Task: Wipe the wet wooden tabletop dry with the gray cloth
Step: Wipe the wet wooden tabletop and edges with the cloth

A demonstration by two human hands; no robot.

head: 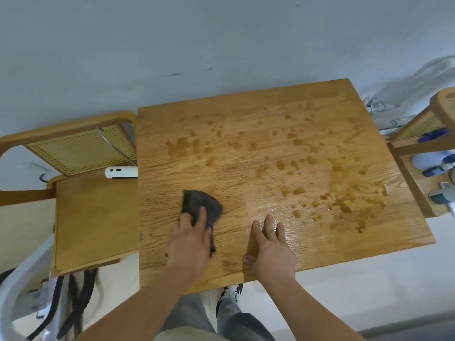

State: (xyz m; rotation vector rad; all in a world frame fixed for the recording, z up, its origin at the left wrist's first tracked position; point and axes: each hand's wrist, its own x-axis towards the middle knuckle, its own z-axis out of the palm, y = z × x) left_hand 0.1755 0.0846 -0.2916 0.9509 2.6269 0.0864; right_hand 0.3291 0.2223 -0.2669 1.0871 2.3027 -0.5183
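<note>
right hand [272, 252]: flat on counter [320, 242], fingers spread, holding nothing | left hand [190, 242]: fingers pressing gray cloth [200, 205] at near-left | near-left looks dry | droplets [295, 156] cover middle, right, far: most wiping left

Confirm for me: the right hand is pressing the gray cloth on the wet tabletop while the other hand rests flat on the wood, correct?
Not quite. In the head view the left hand presses the gray cloth on the tabletop; the right hand is the one resting flat on the wood.
</note>
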